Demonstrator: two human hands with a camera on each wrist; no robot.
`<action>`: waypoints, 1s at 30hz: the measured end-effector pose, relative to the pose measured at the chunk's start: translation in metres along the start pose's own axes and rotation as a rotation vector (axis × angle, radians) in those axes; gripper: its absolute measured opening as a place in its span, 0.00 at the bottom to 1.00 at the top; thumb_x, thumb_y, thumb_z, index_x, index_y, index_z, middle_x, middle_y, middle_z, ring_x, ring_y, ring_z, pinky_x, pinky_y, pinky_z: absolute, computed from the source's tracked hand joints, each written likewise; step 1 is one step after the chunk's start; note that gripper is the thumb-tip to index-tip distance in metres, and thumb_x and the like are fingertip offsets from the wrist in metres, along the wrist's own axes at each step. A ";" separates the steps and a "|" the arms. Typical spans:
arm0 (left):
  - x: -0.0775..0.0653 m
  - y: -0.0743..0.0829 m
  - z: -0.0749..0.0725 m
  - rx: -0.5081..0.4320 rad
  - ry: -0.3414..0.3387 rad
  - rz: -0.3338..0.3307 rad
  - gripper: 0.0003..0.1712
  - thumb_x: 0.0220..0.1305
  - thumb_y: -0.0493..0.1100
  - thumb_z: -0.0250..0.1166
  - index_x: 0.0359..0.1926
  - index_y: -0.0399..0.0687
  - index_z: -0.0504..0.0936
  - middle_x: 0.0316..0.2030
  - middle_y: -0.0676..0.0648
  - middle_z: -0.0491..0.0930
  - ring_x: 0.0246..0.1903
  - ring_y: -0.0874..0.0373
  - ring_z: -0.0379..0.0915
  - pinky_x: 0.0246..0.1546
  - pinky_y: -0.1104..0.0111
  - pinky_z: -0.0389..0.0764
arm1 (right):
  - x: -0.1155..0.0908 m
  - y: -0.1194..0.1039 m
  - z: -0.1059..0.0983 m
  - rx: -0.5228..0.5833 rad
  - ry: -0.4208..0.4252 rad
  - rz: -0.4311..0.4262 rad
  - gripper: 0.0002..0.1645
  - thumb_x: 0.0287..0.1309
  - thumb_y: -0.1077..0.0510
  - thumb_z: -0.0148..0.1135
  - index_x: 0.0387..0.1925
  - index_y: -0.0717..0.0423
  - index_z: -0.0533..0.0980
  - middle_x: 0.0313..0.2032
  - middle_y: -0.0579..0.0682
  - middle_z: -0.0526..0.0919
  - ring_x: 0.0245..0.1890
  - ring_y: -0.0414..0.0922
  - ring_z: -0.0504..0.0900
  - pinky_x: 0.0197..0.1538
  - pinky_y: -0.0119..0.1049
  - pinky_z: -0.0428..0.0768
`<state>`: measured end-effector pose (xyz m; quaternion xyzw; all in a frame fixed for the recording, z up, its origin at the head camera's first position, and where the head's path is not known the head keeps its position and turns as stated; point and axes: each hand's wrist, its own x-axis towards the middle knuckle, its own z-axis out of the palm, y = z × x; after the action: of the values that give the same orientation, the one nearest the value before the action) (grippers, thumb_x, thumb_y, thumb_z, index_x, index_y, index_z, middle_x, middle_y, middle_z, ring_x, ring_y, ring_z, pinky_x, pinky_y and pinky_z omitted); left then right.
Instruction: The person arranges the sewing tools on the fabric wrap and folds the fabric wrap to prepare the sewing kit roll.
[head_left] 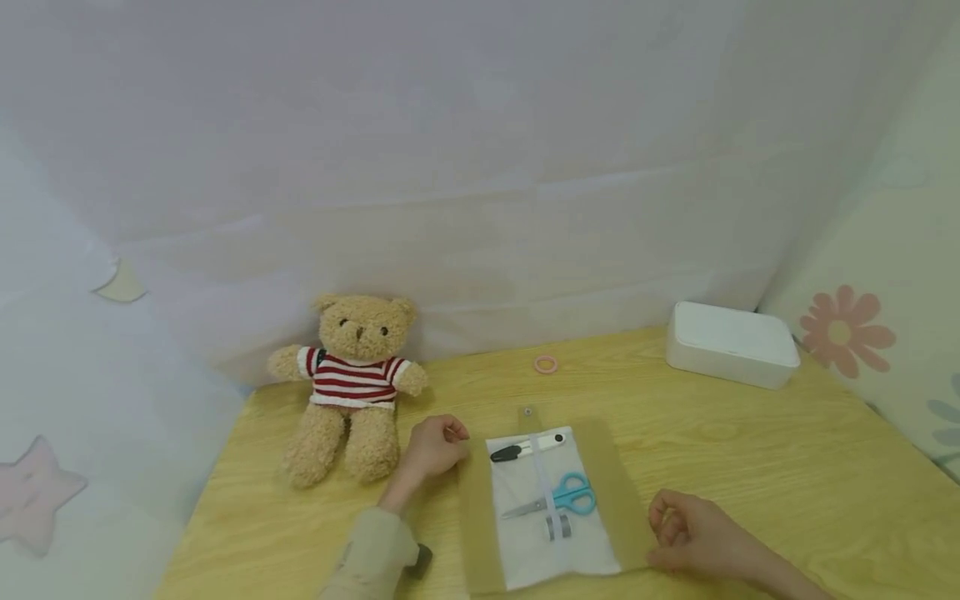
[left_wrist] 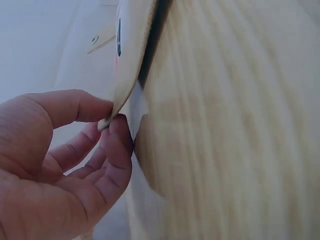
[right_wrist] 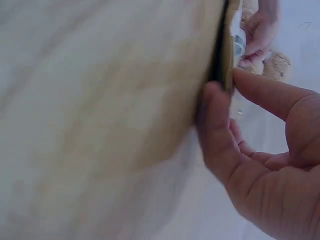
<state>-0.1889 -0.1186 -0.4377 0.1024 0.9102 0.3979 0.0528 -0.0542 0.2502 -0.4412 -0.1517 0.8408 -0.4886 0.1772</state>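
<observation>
A tan sewing kit case (head_left: 626,508) lies unfolded on the wooden table, its white lining facing up. Under a pale elastic strap sit black-and-white thread snips (head_left: 525,448), blue-handled scissors (head_left: 573,493) and small grey bobbins (head_left: 558,527). A flap with a metal snap (head_left: 528,411) sticks out at its far edge. My left hand (head_left: 437,448) pinches the upper left edge between thumb and finger; the left wrist view shows that edge lifted off the wood. With thumb and forefinger, my right hand (head_left: 693,533) pinches the lower right edge, raised likewise in the right wrist view.
A teddy bear (head_left: 352,383) in a red-and-white striped sweater sits at the left, close by my left forearm. Beyond the case lies a pink ring (head_left: 546,364). A white box (head_left: 731,343) stands at the back right, near the curtain walls.
</observation>
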 end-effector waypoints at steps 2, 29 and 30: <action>-0.004 -0.001 -0.002 0.003 0.018 0.015 0.11 0.46 0.34 0.67 0.35 0.41 0.80 0.30 0.47 0.80 0.32 0.56 0.76 0.33 0.63 0.76 | -0.001 -0.003 -0.003 -0.069 0.023 -0.041 0.19 0.51 0.56 0.71 0.38 0.59 0.70 0.27 0.42 0.78 0.24 0.34 0.76 0.27 0.30 0.75; -0.128 0.024 0.015 0.223 -0.279 0.407 0.07 0.51 0.38 0.70 0.31 0.50 0.81 0.30 0.61 0.73 0.29 0.72 0.67 0.31 0.75 0.72 | 0.006 -0.006 0.005 -0.553 -0.021 -0.402 0.18 0.48 0.54 0.72 0.40 0.37 0.75 0.41 0.31 0.73 0.36 0.30 0.70 0.36 0.32 0.76; -0.128 0.024 0.014 0.211 -0.269 0.409 0.06 0.52 0.37 0.70 0.31 0.51 0.81 0.29 0.61 0.73 0.28 0.72 0.67 0.30 0.76 0.72 | 0.006 -0.005 0.005 -0.542 -0.017 -0.410 0.16 0.50 0.54 0.71 0.39 0.38 0.75 0.40 0.31 0.73 0.35 0.29 0.70 0.35 0.31 0.75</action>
<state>-0.0585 -0.1219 -0.4279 0.3413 0.8917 0.2862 0.0808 -0.0568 0.2409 -0.4399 -0.3632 0.8906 -0.2713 0.0353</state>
